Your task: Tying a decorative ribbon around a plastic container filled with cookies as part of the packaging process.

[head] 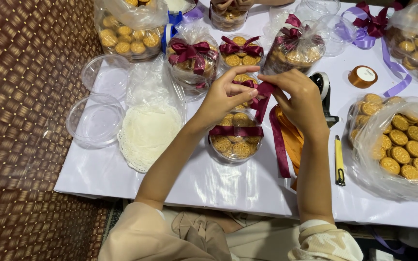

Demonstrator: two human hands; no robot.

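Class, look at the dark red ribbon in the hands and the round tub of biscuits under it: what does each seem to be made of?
Ribbon: likely satin-type fabric; it drapes limply with a soft sheen. Round tub: seemingly clear, glossy plastic; the biscuits show through its wall.

A yellow knife (339, 159) lies on the white table (218, 183). Beside it sits a big clear bag of round cookies (405, 145). Two empty clear lids (95, 118) rest at the left near a lacy white paper (143, 135). A roll of gold tape (362, 76), maybe ribbon, sits near a purple ribbon (395, 77).
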